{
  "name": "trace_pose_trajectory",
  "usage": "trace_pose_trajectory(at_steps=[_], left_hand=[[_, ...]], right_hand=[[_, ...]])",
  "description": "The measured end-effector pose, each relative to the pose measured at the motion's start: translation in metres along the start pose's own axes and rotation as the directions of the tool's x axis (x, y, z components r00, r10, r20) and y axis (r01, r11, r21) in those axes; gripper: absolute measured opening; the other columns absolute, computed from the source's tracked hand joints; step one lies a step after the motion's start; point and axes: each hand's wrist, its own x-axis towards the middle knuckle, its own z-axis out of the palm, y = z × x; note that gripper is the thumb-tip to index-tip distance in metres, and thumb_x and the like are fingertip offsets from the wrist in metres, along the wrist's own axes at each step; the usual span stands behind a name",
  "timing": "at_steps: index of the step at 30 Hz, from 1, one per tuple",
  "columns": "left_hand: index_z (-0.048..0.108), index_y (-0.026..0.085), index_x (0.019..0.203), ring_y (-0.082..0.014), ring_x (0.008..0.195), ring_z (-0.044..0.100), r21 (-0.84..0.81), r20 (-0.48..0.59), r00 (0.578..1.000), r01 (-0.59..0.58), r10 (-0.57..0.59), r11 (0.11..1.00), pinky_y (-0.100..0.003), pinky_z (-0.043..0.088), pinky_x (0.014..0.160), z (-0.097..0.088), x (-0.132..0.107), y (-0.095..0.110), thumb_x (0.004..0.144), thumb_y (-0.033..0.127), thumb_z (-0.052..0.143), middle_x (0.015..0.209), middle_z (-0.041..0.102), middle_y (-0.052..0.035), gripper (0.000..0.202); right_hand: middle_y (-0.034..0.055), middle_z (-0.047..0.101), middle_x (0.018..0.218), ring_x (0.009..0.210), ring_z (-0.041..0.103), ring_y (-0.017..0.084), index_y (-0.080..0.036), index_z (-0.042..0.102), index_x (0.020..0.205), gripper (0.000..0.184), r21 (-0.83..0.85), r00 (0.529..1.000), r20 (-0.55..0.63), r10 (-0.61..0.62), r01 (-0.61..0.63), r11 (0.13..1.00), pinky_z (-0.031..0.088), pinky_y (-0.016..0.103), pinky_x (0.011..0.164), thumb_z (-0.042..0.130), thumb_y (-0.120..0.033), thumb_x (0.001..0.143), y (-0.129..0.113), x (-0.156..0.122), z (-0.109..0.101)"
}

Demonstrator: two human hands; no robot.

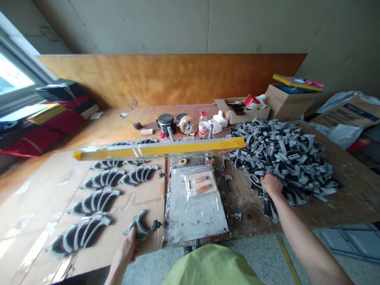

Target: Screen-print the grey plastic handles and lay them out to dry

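My left hand (129, 246) is at the front edge of the cardboard, thumb and fingers closed on a curved grey part (130, 228). Right beside it lies another curved grey part (141, 225). On the far side, my right hand (271, 184) reaches into the front of a large heap of grey and black curved parts (287, 150). Its fingers look closed at one of these pieces, with the fingertips partly hidden among them. Rows of similar curved parts (80, 234) lie fanned on the cardboard (142, 202) to the left.
A yellow-edged bar (160, 149) spans the bench above a grey metal plate (196, 221). On the plate lie small tan pieces (202, 188). Black knobs (156, 225) stick out beside it. Behind stand a bottle (202, 126), a black tub (166, 123) and an open carton (242, 114).
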Motion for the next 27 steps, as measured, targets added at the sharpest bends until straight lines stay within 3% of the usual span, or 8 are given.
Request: trace_pose_trajectory(at_steps=[3,6,9,11,14,16,22,27], left_hand=[[0.045,0.027,0.053,-0.0224,0.029,0.046,0.069,0.004,1.000,-0.029,0.028,0.997,-0.033,0.038,0.036,-0.013,-0.005,0.025,0.072,0.067,0.052,0.031,0.043,0.0000,0.045],[0.050,0.023,0.058,-0.0189,0.035,0.050,0.020,-0.045,0.983,-0.175,0.175,0.984,-0.029,0.040,0.040,-0.025,-0.009,0.064,0.071,0.073,0.051,0.037,0.050,-0.0013,0.052],[0.059,0.019,0.077,-0.0173,0.052,0.062,-0.155,-0.087,0.932,-0.362,0.352,0.919,-0.026,0.049,0.051,-0.028,-0.019,0.123,0.074,0.073,0.053,0.057,0.065,-0.0027,0.054],[0.061,0.018,0.085,-0.0155,0.056,0.063,-0.310,-0.177,0.851,-0.525,0.495,0.793,-0.024,0.050,0.052,-0.028,-0.032,0.166,0.076,0.068,0.059,0.063,0.066,-0.0019,0.051],[0.060,0.019,0.092,-0.0120,0.052,0.060,-0.492,-0.329,0.744,-0.661,0.582,0.567,-0.020,0.049,0.050,-0.027,-0.055,0.219,0.078,0.060,0.063,0.062,0.065,0.0019,0.043],[0.058,0.021,0.092,-0.0106,0.051,0.059,-0.566,-0.415,0.688,-0.707,0.596,0.423,-0.018,0.048,0.049,-0.028,-0.067,0.240,0.081,0.057,0.062,0.061,0.064,0.0036,0.039],[0.054,0.021,0.076,-0.0093,0.052,0.059,-0.619,-0.524,0.591,-0.759,0.613,0.203,-0.017,0.049,0.049,-0.029,-0.076,0.260,0.086,0.054,0.056,0.061,0.060,0.0037,0.036],[0.057,0.018,0.069,-0.0086,0.054,0.057,-0.580,-0.544,0.576,-0.783,0.610,0.223,-0.017,0.050,0.051,-0.026,-0.074,0.265,0.089,0.049,0.054,0.061,0.057,0.0029,0.036]], right_hand=[[0.0184,0.069,0.090,0.090,0.066,0.028,-0.010,0.061,0.106,0.025,0.146,0.984,-0.108,-0.144,0.159,0.976,0.049,0.037,0.079,0.050,-0.025,0.089,-0.024,-0.006,0.003],[0.0112,0.066,0.093,0.086,0.064,0.024,-0.014,0.060,0.108,0.025,0.394,0.876,-0.263,-0.404,0.479,0.784,0.050,0.035,0.080,0.056,-0.022,0.084,-0.074,-0.030,0.008],[0.0104,0.063,0.108,0.095,0.061,0.023,-0.018,0.061,0.116,0.034,0.458,0.633,-0.381,-0.674,0.762,0.457,0.051,0.038,0.088,0.057,-0.013,0.083,-0.136,-0.069,0.017],[0.0093,0.062,0.114,0.104,0.058,0.023,-0.021,0.063,0.119,0.039,0.400,0.452,-0.428,-0.782,0.871,0.285,0.049,0.041,0.094,0.056,-0.007,0.083,-0.171,-0.093,0.023],[0.0096,0.065,0.113,0.107,0.055,0.024,-0.020,0.066,0.118,0.037,0.294,0.210,-0.412,-0.887,0.952,0.089,0.049,0.042,0.096,0.052,-0.004,0.086,-0.200,-0.115,0.031],[0.0106,0.066,0.112,0.105,0.055,0.024,-0.018,0.068,0.116,0.034,0.270,0.115,-0.393,-0.912,0.963,0.005,0.050,0.041,0.093,0.051,-0.006,0.089,-0.204,-0.119,0.035],[0.0086,0.070,0.108,0.102,0.058,0.021,-0.018,0.070,0.113,0.029,0.325,-0.018,-0.327,-0.945,0.937,-0.130,0.051,0.038,0.089,0.050,-0.010,0.093,-0.197,-0.115,0.034],[0.0095,0.070,0.110,0.099,0.059,0.021,-0.018,0.071,0.110,0.030,0.267,-0.008,-0.220,-0.975,0.961,-0.068,0.051,0.036,0.087,0.050,-0.008,0.091,-0.206,-0.123,0.030]])
